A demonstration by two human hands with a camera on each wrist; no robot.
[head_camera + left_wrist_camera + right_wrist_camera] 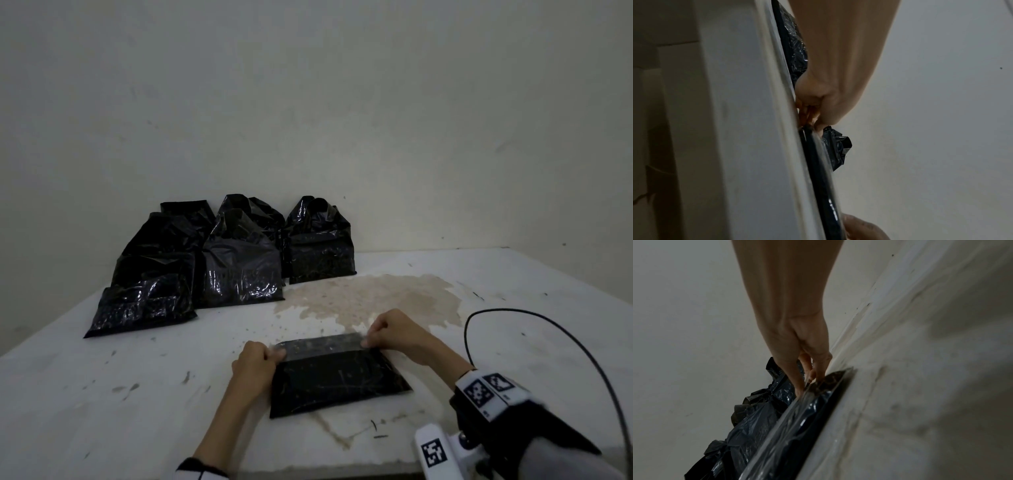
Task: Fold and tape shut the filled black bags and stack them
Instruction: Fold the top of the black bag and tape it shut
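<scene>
left hand point(255, 358): fingers pinching | right hand point(394, 330): fingers pinching

Stained white table point(102, 394) — black cable point(582, 346).

Upright bags point(219, 260) crowding far-left table point(513, 281)

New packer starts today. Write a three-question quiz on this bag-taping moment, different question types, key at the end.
1. True or false: the strip of clear tape is stretched along the far edge of the flat black bag.
2. What pinches the tape's ends?
A. the left hand only
B. the left hand and the right hand
C. neither
3. Fill in: the other black bags stand against the ____.

Key: 1 true; 2 B; 3 wall
</scene>
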